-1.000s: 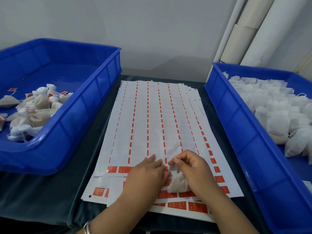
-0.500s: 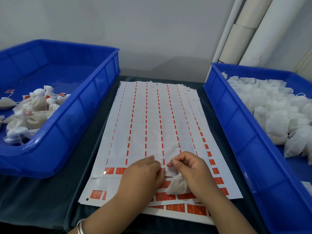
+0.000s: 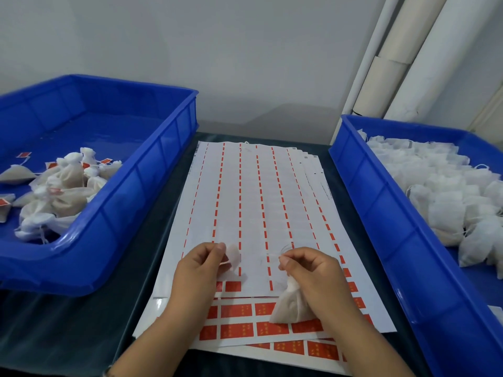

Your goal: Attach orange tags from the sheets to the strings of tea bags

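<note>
So the worktop (image 3: 81, 330) had a dark, slightly shiny cover, and it was pushed up against a plain pale grey wall (image 3: 217, 55). Off in the far right corner stood a few white pipes (image 3: 424, 50), running upward at a slant in this wide view.

Down the middle lay a stack of sticker sheets (image 3: 245, 200), fanned a bit so the lower ones poked out on the right and near edges. The top sheet was mostly peeled, just thin orange dashes left between the columns, with full orange tags (image 3: 236, 311) only along the near rows.

A blue tray on the left (image 3: 109, 227) held a small heap of tagged tea bags (image 3: 60, 191), and most of its floor was bare. A second blue tray on the right (image 3: 381, 213) was piled with white tea bags (image 3: 449, 191).

The left hand (image 3: 198, 270) was curled, fingertips pinching a peeled tag (image 3: 233, 258) just above the sheet. The right hand (image 3: 313, 276) pinched a thin string (image 3: 283, 251) between thumb and forefinger, and one tea bag (image 3: 291, 306) hung under its palm, resting on the orange rows. Both hands were near each other but apart.
</note>
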The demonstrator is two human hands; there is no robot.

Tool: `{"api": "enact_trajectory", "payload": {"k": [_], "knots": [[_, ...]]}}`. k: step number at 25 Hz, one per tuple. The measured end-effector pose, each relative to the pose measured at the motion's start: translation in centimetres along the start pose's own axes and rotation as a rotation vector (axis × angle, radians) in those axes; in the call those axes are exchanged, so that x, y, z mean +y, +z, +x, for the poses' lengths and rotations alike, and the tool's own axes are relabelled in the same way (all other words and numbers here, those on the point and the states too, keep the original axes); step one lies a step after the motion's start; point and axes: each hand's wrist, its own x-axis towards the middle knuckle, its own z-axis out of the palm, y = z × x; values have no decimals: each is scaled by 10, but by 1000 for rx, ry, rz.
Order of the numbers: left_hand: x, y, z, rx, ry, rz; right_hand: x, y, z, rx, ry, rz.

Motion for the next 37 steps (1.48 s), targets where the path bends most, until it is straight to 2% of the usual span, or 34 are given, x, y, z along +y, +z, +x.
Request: {"api": "enact_trajectory", "payload": {"k": [4, 7, 12, 19, 25, 37], "knots": [[6, -1, 0, -47, -15, -85, -21, -12, -3, -53, -136, -94], [11, 3, -5, -116, -37, -240, -33, -14, -6, -93, -205, -135], [22, 10, -11, -238, 0, -401, -42, -9, -6, -139, -266, -61], [24, 14, -16, -395, 27, -445, -51, -7, -2, -243, -292, -28], [24, 21, -17, -354, 5, -310, -54, -7, 2, -159, -330, -95], [28, 19, -21, -349, -57, -345, -54, -10, 9, -135, -188, -62]]}}
